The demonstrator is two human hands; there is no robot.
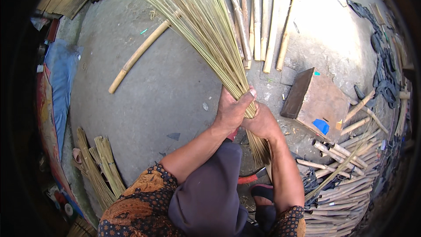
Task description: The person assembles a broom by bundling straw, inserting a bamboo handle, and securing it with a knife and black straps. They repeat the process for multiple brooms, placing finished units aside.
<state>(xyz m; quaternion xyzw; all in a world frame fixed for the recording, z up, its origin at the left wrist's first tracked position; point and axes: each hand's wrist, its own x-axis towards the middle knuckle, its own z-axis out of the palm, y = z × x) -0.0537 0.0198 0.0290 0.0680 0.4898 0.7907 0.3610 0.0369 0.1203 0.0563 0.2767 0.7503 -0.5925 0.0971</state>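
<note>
On the concrete floor (166, 87), finished brooms (258, 17) lie in a row, a wood block (318, 98) and cut bamboo poles (346, 180) off to the right. A straw bundle (197, 22) fans up from both fists. The left hand (231, 110) and right hand (263, 123) are clamped round its neck, touching. This looks like gathering and squaring the bundle; binding it likely calls for a steady squeeze, though any cord is hidden.

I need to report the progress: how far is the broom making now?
Done: six finished brooms lie in a row on the floor. In hand: the left hand and the right hand grip one bundle of straw sticks, no handle fitted. Left: straw bundles and many bamboo handles lie unused.
</note>
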